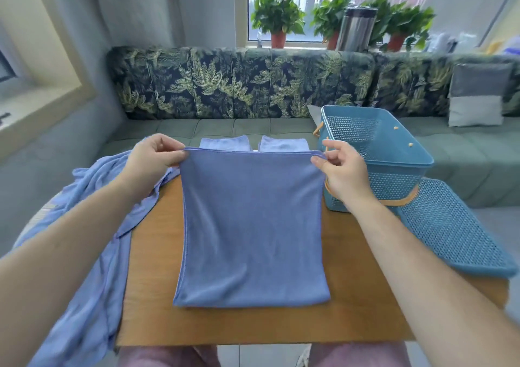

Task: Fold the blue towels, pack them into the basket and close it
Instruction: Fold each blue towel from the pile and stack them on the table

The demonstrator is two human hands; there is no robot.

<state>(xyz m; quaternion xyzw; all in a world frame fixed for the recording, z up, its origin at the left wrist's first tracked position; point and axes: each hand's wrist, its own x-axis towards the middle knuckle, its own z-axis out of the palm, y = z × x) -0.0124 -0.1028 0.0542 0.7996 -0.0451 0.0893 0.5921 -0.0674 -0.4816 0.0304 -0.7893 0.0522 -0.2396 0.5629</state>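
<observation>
Head view: blue towel (250,226) lies flat and folded on the wooden table (351,310), its far corners pinched, the left hand (153,160) on one and the right hand (342,169) on the other, thumb and forefinger closed on the hem. Two folded towels (254,144) sit side by side at the table's far edge; a loose towel (92,254) drapes off the left side. Blue basket (377,155) stands open at right, its lid (453,229) lying just beside it.

Bright daylight enters through the window (309,6) at the upper centre; shadows are soft, and the frame edges bend and blur.
</observation>
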